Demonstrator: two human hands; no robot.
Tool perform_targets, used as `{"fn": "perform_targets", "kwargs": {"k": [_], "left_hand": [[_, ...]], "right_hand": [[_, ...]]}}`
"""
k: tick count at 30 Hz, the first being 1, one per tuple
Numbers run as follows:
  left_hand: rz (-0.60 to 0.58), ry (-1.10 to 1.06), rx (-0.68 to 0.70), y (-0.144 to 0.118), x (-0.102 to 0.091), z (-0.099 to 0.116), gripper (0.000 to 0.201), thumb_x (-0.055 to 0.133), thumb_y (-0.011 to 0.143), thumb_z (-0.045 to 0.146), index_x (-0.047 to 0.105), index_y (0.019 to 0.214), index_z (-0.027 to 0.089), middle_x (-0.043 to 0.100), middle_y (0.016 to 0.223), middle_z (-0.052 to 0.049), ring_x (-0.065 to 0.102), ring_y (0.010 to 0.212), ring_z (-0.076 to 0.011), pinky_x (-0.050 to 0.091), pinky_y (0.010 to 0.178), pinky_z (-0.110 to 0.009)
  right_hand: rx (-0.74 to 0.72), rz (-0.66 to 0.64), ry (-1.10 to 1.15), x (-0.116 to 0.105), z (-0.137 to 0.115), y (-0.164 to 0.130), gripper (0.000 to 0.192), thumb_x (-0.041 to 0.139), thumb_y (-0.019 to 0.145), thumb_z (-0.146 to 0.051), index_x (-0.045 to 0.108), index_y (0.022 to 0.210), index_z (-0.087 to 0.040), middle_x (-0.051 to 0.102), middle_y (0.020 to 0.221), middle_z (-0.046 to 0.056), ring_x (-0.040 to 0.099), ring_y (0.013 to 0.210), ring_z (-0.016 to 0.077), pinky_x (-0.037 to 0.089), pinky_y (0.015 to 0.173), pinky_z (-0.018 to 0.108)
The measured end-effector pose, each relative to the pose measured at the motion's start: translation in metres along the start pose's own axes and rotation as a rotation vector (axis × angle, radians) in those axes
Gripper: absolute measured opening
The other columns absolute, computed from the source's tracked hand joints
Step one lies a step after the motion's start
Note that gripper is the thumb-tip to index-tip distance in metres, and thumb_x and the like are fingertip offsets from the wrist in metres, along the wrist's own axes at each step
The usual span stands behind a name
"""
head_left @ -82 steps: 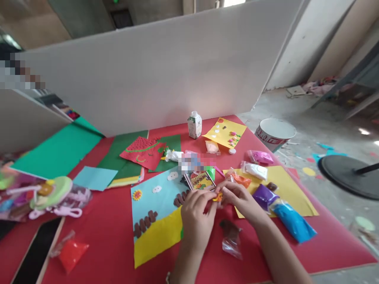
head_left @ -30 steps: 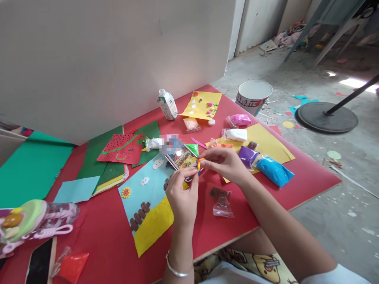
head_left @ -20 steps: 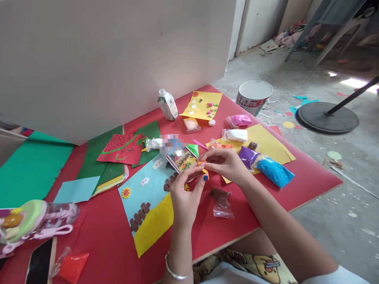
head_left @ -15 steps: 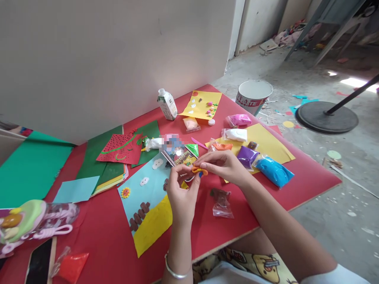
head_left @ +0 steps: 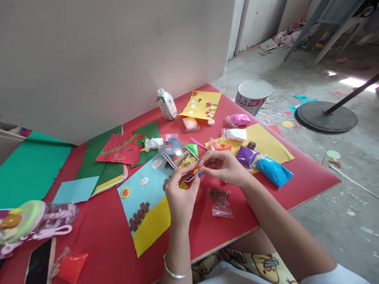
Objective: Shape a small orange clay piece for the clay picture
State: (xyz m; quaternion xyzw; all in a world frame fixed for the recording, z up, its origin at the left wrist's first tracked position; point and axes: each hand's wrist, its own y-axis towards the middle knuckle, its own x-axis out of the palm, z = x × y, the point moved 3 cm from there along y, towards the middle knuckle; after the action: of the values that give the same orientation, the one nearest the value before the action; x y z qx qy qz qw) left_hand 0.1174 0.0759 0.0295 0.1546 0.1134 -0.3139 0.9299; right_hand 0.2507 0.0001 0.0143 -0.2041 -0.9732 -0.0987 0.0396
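Observation:
Between the fingertips of both hands is a small piece of orange modelling clay (head_left: 197, 170), mostly covered by the fingers. My left hand (head_left: 181, 191) pinches it from the left, its thumb with a blue nail up against the clay. From the right, my right hand (head_left: 222, 167) grips it between thumb and fingers. Beneath the hands lies a light blue sheet (head_left: 140, 197) with clay clouds, a sun, a brown fence and a yellow field. A phone (head_left: 180, 156) with a colourful picture on its screen rests behind the hands, partly blurred out.
Bags of purple clay (head_left: 246, 157), blue clay (head_left: 274, 170) and white clay (head_left: 235, 135) lie around a yellow sheet (head_left: 274, 144). A brown clay bag (head_left: 221, 202) is near the front edge. A carton (head_left: 166, 104) stands at the back; a bucket (head_left: 254, 94) stands on the floor.
The orange clay, earlier showing as a wider folded strip, is now more covered as the fingertips have come closer together. Other things stay in place.

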Motion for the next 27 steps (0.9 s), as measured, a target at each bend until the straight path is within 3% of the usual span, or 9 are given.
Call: {"fn": "perform_targets", "kwargs": {"k": [3,5,9,13,16,22,27], "left_hand": [[0.039,-0.002,-0.026,-0.001,-0.002,-0.002,0.011,0.066,0.079,0.024,0.070,0.087,0.018,0.073,0.086,-0.006,0.070,0.076,-0.0165,0.059,0.071,-0.026],[0.046,-0.052,-0.057,-0.001,-0.003,-0.003,0.011,0.066,0.080,0.025,0.071,0.086,0.018,0.073,0.086,-0.005,0.070,0.076,-0.0160,0.059,0.070,-0.024],[-0.020,-0.197,-0.109,-0.002,-0.002,0.000,0.016,0.069,0.079,0.032,0.070,0.083,0.017,0.073,0.085,-0.007,0.070,0.077,-0.0166,0.058,0.069,-0.023],[-0.065,-0.207,-0.137,-0.001,0.001,-0.002,0.026,0.073,0.075,0.033,0.065,0.094,0.018,0.070,0.086,-0.005,0.069,0.078,-0.0156,0.058,0.071,-0.024],[-0.025,-0.101,-0.108,0.001,0.001,-0.004,0.031,0.073,0.075,0.032,0.063,0.102,0.020,0.068,0.087,-0.005,0.067,0.079,-0.0144,0.057,0.071,-0.024],[0.058,-0.056,-0.026,0.001,-0.003,-0.004,0.019,0.070,0.079,0.034,0.071,0.091,0.020,0.070,0.094,-0.006,0.067,0.082,-0.0164,0.057,0.071,-0.025],[0.040,-0.092,-0.096,-0.001,-0.003,-0.006,0.016,0.069,0.079,0.033,0.071,0.084,0.019,0.071,0.083,-0.004,0.067,0.074,-0.0150,0.056,0.068,-0.024]], "right_hand": [[0.028,0.046,0.003,-0.002,0.002,0.001,0.029,0.076,0.070,-0.042,0.071,0.085,-0.018,0.072,0.083,0.006,0.069,0.075,0.0184,0.058,0.071,0.031],[0.029,0.143,0.030,-0.006,0.003,0.002,0.032,0.079,0.067,-0.043,0.069,0.083,-0.018,0.071,0.081,0.005,0.070,0.075,0.0184,0.059,0.071,0.031],[0.023,0.295,0.052,-0.012,0.003,0.004,0.038,0.083,0.059,-0.046,0.067,0.079,-0.019,0.068,0.078,0.003,0.069,0.074,0.0178,0.059,0.070,0.031],[0.067,0.188,0.033,-0.008,0.003,0.003,0.036,0.081,0.062,-0.049,0.070,0.077,-0.019,0.070,0.075,0.004,0.068,0.069,0.0184,0.058,0.064,0.031],[0.067,0.113,-0.008,-0.006,0.000,0.001,0.032,0.074,0.071,-0.051,0.073,0.077,-0.019,0.072,0.078,0.006,0.068,0.072,0.0186,0.057,0.065,0.030],[0.089,-0.038,0.039,-0.002,0.000,-0.001,0.038,0.081,0.064,-0.045,0.074,0.093,-0.020,0.074,0.092,0.007,0.070,0.085,0.0222,0.058,0.074,0.033],[0.102,0.141,0.037,-0.006,0.004,0.002,0.036,0.080,0.063,-0.047,0.073,0.083,-0.019,0.073,0.082,0.006,0.070,0.076,0.0201,0.058,0.071,0.032]]}}
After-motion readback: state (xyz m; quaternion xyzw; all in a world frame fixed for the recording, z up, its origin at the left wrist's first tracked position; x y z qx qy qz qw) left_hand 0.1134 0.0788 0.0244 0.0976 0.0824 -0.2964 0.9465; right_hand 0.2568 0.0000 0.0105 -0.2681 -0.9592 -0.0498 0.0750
